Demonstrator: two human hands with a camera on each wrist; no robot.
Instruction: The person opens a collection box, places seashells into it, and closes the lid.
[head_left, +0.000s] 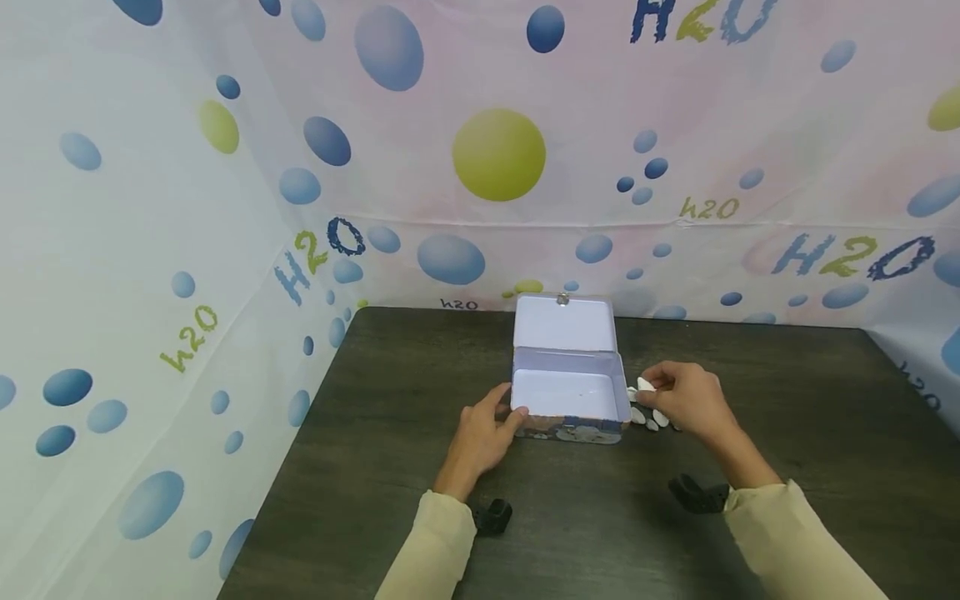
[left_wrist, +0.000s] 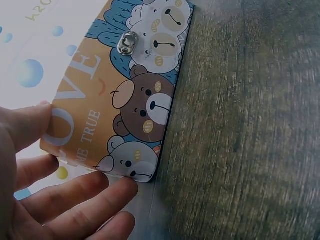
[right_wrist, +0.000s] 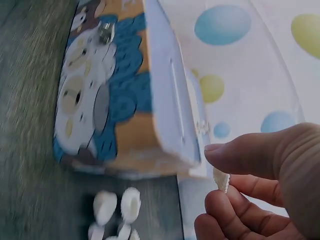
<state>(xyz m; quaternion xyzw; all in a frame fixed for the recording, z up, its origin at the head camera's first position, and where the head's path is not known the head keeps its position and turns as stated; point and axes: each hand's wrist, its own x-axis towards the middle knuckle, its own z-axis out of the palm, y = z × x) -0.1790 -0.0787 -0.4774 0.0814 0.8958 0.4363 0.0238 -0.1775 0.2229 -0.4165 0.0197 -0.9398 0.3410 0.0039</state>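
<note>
An open tin box [head_left: 572, 429] with cartoon bears on its front stands on the table, its white lid [head_left: 564, 323] raised at the back. My left hand [head_left: 480, 433] holds its left front corner: in the left wrist view the thumb lies at the upper rim and the fingers spread along the side. Beside the box's right wall, my right hand [head_left: 686, 400] pinches a small white seashell [right_wrist: 221, 180] with a ridged edge between thumb and fingers. Several more white seashells [right_wrist: 105, 207] lie on the table under that hand, partly hidden by it in the head view.
The dark wood-grain table [head_left: 390, 392] reaches back to a wall covering [head_left: 420, 150] printed with blue and green dots. A metal clasp [left_wrist: 128, 43] sticks out from the box's front. Black wrist devices [head_left: 492, 517] hang at both sleeves.
</note>
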